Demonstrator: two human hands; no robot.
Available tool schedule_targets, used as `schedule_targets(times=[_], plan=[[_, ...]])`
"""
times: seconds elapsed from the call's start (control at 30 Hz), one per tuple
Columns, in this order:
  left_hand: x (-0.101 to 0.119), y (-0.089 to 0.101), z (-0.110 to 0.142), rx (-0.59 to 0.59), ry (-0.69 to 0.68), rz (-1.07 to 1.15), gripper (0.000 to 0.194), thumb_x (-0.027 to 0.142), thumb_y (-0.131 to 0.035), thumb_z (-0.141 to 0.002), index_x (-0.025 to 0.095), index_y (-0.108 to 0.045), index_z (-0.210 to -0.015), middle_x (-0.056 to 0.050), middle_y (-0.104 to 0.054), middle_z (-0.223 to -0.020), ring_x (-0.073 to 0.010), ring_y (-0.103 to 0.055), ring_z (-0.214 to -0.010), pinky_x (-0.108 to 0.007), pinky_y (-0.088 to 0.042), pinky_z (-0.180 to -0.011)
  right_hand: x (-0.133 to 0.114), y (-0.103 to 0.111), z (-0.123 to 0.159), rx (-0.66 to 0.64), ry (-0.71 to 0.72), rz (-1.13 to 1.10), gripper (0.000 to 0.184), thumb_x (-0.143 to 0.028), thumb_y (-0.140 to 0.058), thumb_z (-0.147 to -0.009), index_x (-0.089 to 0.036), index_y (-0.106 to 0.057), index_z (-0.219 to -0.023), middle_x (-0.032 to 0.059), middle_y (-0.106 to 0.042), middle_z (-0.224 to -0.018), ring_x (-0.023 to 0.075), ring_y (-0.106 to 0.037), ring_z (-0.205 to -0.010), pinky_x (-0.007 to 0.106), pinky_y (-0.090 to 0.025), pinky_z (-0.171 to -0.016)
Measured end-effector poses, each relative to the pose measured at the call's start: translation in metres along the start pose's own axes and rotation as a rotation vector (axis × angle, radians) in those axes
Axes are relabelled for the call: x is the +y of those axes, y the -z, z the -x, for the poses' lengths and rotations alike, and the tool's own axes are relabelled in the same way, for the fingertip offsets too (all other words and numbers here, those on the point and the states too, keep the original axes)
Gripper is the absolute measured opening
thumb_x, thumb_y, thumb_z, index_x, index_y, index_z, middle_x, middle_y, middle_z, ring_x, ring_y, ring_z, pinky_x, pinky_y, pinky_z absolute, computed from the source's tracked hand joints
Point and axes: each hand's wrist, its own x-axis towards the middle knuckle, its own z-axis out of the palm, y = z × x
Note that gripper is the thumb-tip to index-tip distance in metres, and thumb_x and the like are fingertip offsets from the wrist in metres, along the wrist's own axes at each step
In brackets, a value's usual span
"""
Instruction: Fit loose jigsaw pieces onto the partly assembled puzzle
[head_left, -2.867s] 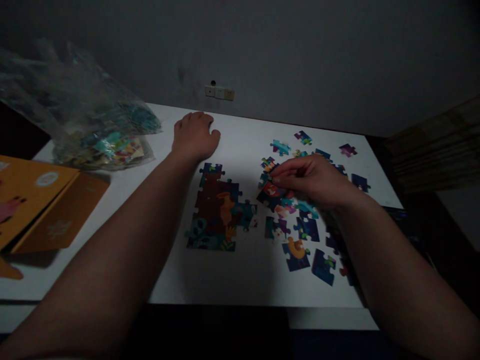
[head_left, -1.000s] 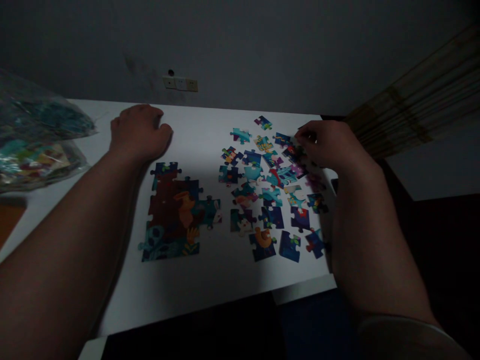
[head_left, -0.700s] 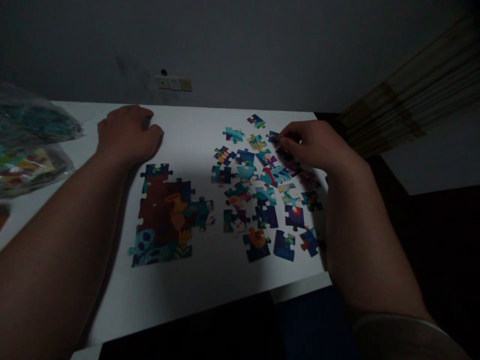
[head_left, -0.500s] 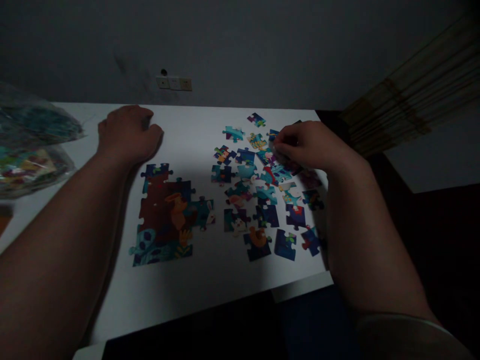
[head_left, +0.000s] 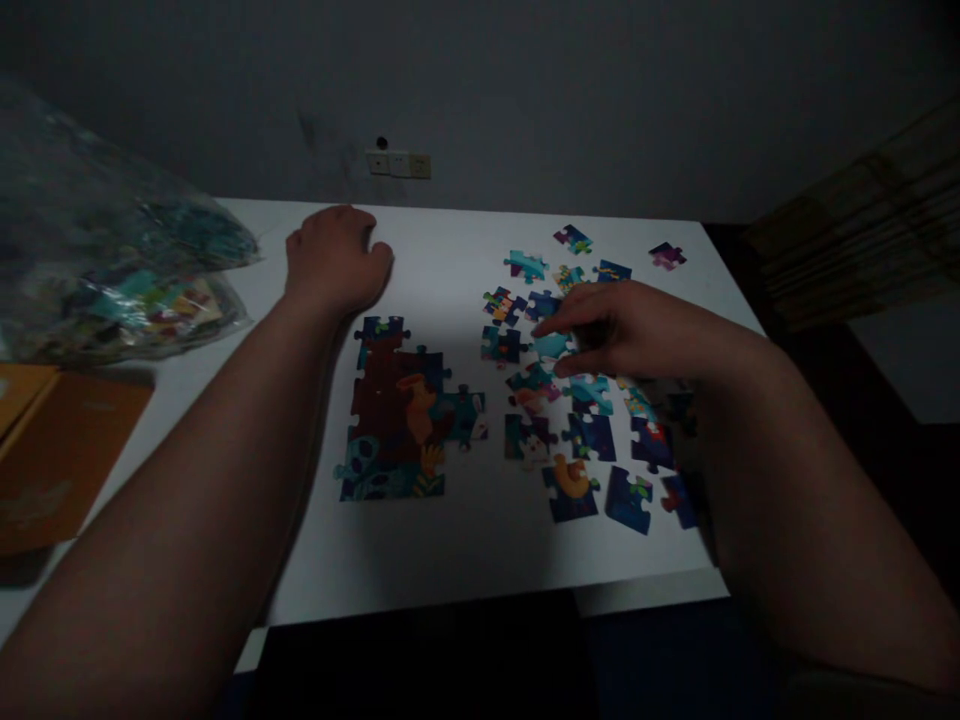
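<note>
My left hand (head_left: 334,262) rests on the white table near its far edge, back upward, thumb apart from the forefinger and no object seen in it; the other fingertips are hidden. Below it lies a joined section of jigsaw puzzle (head_left: 397,420) with a brown area and an orange animal. My right hand (head_left: 622,328) is over the loose puzzle pieces, its thumb and forefinger spread on either side of a light teal puzzle piece (head_left: 553,346). Around that hand lie several more pieces, among them a dark blue puzzle piece (head_left: 630,498) and one with an orange shape (head_left: 572,487).
Clear plastic bags (head_left: 150,300) of puzzle pieces stand at the left, beside an orange box (head_left: 75,450). A purple puzzle piece (head_left: 667,256) lies alone at the far right of the table (head_left: 450,560). Behind is a wall with sockets (head_left: 398,164).
My right hand has moved from the far right pieces toward the middle of the loose pieces, its fingers now spread. The view has shifted left, showing more bags and the orange box. My left hand stays put.
</note>
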Motion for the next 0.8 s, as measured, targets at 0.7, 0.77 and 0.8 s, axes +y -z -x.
schedule_targets(times=[0.7,0.77,0.8], plan=[[-0.001,-0.002,-0.002,0.017,0.004,-0.021,0.081,0.058,-0.053,-0.103,0.022,-0.072,-0.173,-0.015,-0.065,-0.186,-0.0461,-0.056,-0.173,-0.068,-0.041,-0.145,-0.005,-0.001,0.003,-0.002,-0.018,0.042,0.039,-0.053,-0.088,-0.089,-0.029,-0.086,-0.121,0.0088,-0.083,-0.127,0.0293,-0.076,-0.100,0.046,-0.061,-0.091],[-0.001,-0.001,-0.001,0.020,0.002,-0.026,0.079,0.057,-0.054,-0.104,0.023,-0.073,-0.173,-0.015,-0.065,-0.185,-0.0467,-0.057,-0.172,-0.068,-0.043,-0.145,-0.009,-0.001,0.003,-0.015,-0.049,0.052,0.041,-0.050,-0.087,-0.090,-0.030,-0.086,-0.125,0.0075,-0.085,-0.123,0.0284,-0.076,-0.097,0.044,-0.060,-0.088],[0.000,-0.001,-0.001,0.020,0.000,-0.028,0.079,0.057,-0.054,-0.104,0.023,-0.073,-0.173,-0.016,-0.065,-0.184,-0.0476,-0.057,-0.172,-0.068,-0.044,-0.144,-0.011,-0.001,0.004,-0.017,-0.063,0.061,0.043,-0.049,-0.086,-0.090,-0.030,-0.087,-0.128,0.0072,-0.085,-0.122,0.0286,-0.076,-0.096,0.044,-0.060,-0.088]])
